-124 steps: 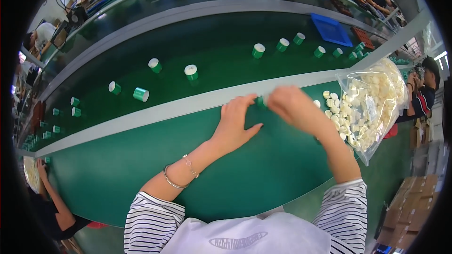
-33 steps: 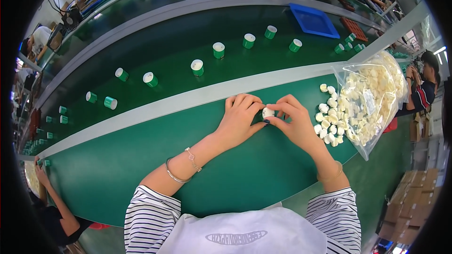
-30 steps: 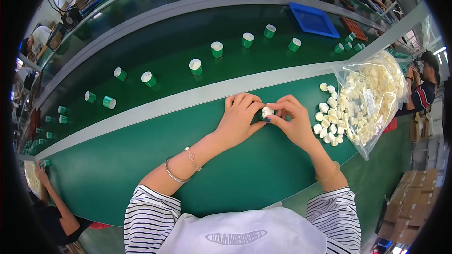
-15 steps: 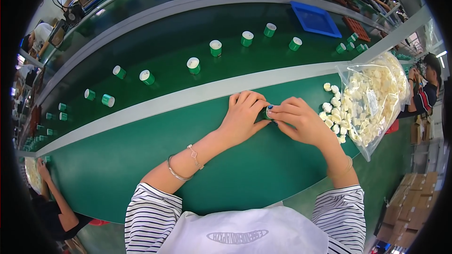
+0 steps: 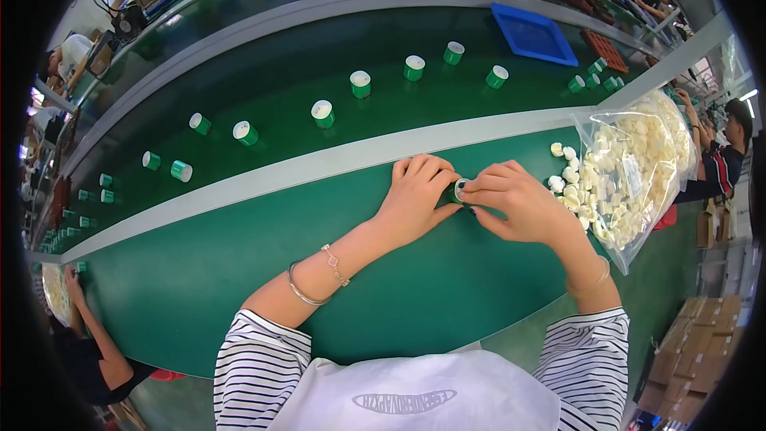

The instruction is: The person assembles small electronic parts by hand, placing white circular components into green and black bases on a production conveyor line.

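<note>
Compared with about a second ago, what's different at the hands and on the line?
The right hand shifted slightly rightward; its fingers, earlier pinching the white end of the green piece, now lie partly over it. The green cylinders beyond the grey rail drifted left. Nothing was clearly let go. The left hand still holds the piece; the clear bag stayed at the right.

From the wearer's head, the left camera of a fisheye pair looks down and forward over the chest, catching the left hand and right hand at close range just right of center, the bench bowing toward the rim and the belt stretching across beyond.
</note>
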The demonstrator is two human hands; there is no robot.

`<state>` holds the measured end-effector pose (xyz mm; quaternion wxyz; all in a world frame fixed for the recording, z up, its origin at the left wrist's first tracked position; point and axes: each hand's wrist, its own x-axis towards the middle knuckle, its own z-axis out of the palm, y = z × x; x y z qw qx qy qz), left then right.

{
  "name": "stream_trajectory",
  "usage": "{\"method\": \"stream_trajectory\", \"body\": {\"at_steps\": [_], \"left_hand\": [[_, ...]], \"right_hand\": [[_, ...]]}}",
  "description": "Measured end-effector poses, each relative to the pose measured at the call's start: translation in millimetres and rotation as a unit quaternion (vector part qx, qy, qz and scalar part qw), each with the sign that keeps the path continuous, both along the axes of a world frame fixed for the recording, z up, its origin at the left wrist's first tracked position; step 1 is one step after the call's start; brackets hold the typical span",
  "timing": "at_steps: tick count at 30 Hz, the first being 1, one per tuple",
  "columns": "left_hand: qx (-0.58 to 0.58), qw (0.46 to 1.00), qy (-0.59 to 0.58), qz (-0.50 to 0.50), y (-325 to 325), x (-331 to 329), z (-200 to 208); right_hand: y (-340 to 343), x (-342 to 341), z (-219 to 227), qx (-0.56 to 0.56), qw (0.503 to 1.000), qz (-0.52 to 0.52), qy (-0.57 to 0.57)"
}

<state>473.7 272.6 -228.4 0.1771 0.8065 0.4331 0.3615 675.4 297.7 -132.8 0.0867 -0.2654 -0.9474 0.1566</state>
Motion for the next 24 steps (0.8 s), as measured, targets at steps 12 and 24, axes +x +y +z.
{"method": "stream_trajectory", "body": {"at_steps": [12, 24], "left_hand": [[0.003, 1.000, 0.006, 0.003, 4, 3, -4], [-0.021, 0.987, -0.152, 0.054, 12, 12, -9]], "right_hand": [[5, 1, -6, 0.035, 0.999, -0.002, -0.035], [79, 0, 2, 0.022, 0.978, -0.140, 0.151]]}}
